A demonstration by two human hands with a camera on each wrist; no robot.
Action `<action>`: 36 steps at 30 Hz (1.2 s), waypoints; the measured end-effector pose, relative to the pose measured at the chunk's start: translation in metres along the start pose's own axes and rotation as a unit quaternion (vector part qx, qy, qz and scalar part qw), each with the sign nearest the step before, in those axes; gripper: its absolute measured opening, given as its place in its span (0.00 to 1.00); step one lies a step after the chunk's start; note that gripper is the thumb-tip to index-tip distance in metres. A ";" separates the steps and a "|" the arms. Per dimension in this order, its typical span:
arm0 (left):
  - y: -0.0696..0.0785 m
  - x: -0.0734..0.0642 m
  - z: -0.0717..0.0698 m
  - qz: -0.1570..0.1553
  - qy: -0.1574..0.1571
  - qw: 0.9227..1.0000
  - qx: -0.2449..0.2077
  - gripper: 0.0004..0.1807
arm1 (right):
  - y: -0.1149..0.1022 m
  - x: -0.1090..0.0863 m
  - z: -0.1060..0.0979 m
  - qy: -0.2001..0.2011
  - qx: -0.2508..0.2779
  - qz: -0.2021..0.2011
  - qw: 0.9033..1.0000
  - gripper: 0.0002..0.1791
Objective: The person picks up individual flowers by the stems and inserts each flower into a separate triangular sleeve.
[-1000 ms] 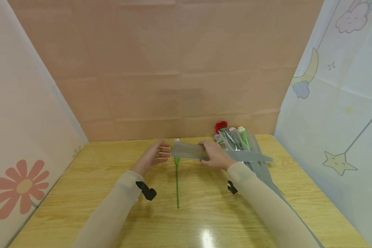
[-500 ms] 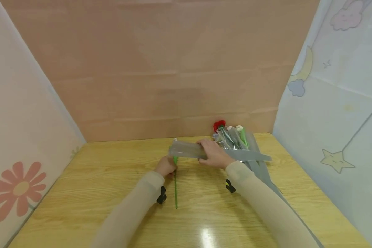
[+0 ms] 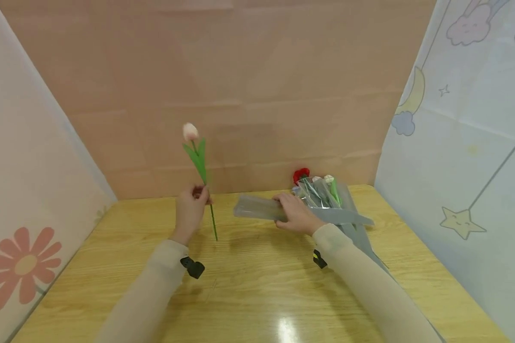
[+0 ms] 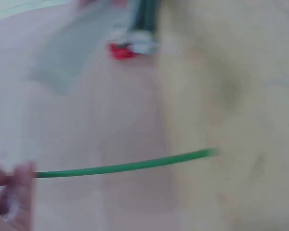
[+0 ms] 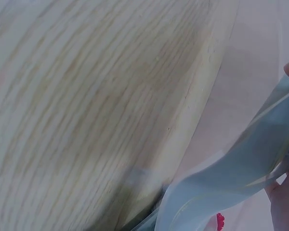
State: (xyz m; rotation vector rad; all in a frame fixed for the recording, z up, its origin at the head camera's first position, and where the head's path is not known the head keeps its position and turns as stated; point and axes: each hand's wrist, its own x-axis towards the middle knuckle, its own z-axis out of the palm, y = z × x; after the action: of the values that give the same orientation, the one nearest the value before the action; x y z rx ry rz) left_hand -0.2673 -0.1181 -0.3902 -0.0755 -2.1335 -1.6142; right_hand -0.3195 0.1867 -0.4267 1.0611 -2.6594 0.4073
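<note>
My left hand [image 3: 190, 209] pinches the green stem of an artificial tulip [image 3: 200, 164], raised off the table. Its pale pink head points up and tilts a little left, and the stem's lower end hangs below my fingers. In the left wrist view the bare stem [image 4: 120, 167] runs out from my fingertips. My right hand [image 3: 296, 213] grips a grey translucent wrapping sheet [image 3: 257, 207], partly rolled, which sticks out on both sides of the hand. The right wrist view shows the sheet [image 5: 221, 178] curving away from my fingers.
Behind my right hand lies a wrapped bunch of flowers [image 3: 322, 193] with a red bloom [image 3: 301, 175] and white ones. More grey wrapping [image 3: 360, 238] stretches along the right of the wooden table [image 3: 249, 295]. A pinkish backdrop [image 3: 249, 119] stands behind.
My left hand reached down to the tulip lying under the wrapping sheet's end, took its stem and lifted it up and left, upright. My right hand stays nearly still with the sheet.
</note>
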 end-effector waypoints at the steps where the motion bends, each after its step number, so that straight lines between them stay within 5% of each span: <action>1: 0.008 0.000 -0.002 0.031 0.033 0.997 -0.060 0.11 | 0.000 0.000 0.000 0.001 0.002 0.000 1.000 0.36; 3: 0.023 -0.001 -0.004 0.103 0.090 0.974 -0.182 0.07 | 0.001 -0.001 0.000 0.001 0.010 0.004 1.000 0.36; 7: 0.049 -0.008 -0.001 0.220 0.134 0.898 -0.356 0.02 | 0.003 -0.002 -0.001 0.003 0.017 0.014 1.000 0.36; 9: 0.054 -0.011 0.002 0.251 0.144 0.879 -0.379 0.01 | 0.003 -0.003 -0.001 0.002 0.017 0.017 1.000 0.36; 11: 0.055 -0.015 0.006 0.264 0.151 0.875 -0.377 0.03 | 0.003 -0.003 -0.001 0.001 0.015 0.016 1.000 0.36; 14: 0.051 -0.020 0.015 0.267 0.144 0.879 -0.367 0.05 | 0.002 -0.003 -0.001 0.001 0.017 0.013 1.000 0.36; 17: 0.043 -0.024 0.024 0.236 0.125 0.894 -0.359 0.03 | -0.001 -0.004 -0.002 0.001 0.020 0.013 1.000 0.36; 22: 0.026 -0.030 0.040 0.142 0.121 0.953 -0.237 0.06 | -0.006 -0.003 -0.003 0.007 0.034 0.025 0.999 0.36; 25: 0.019 -0.030 0.048 0.090 0.110 0.976 -0.165 0.11 | -0.009 -0.002 -0.003 0.018 0.044 0.023 0.999 0.36; 30: 0.013 -0.025 0.054 0.020 0.053 0.991 -0.117 0.12 | -0.009 0.000 -0.002 0.033 0.048 0.009 0.998 0.37; 36: 0.019 -0.021 0.051 -0.010 0.007 0.993 -0.114 0.13 | -0.008 0.001 -0.001 0.036 0.043 0.007 0.998 0.37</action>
State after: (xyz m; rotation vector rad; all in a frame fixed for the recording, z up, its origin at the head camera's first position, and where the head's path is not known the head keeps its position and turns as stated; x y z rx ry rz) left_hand -0.2595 -0.0610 -0.3919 -0.1153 -1.9376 -1.8580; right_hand -0.3143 0.1806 -0.4242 1.0331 -2.6082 0.5576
